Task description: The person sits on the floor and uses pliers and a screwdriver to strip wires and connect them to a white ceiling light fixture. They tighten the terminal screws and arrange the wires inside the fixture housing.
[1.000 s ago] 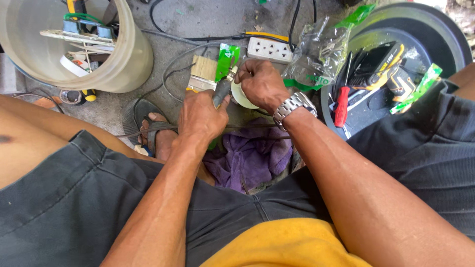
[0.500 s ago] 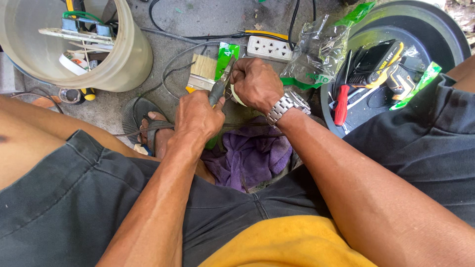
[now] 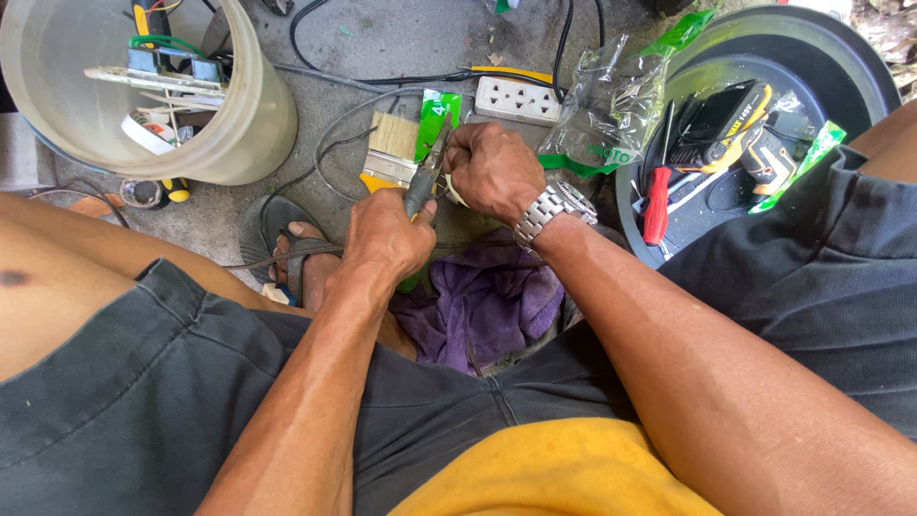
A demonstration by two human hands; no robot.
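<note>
the left hand (image 3: 387,234) is closed around the grey handles of pliers (image 3: 427,177), whose tip points up toward the right hand (image 3: 492,172). the right hand's fingers are curled tight on something small and pale, mostly hidden. both hands hang over a purple cloth (image 3: 482,301), just beside a paintbrush (image 3: 390,148) and a white power strip (image 3: 516,98) on the concrete.

Clear plastic bag (image 3: 611,100) w/ green strip lies just right of the white power strip (image 3: 517,98); green packet (image 3: 436,119) (flat, narrow) just left of it.
</note>
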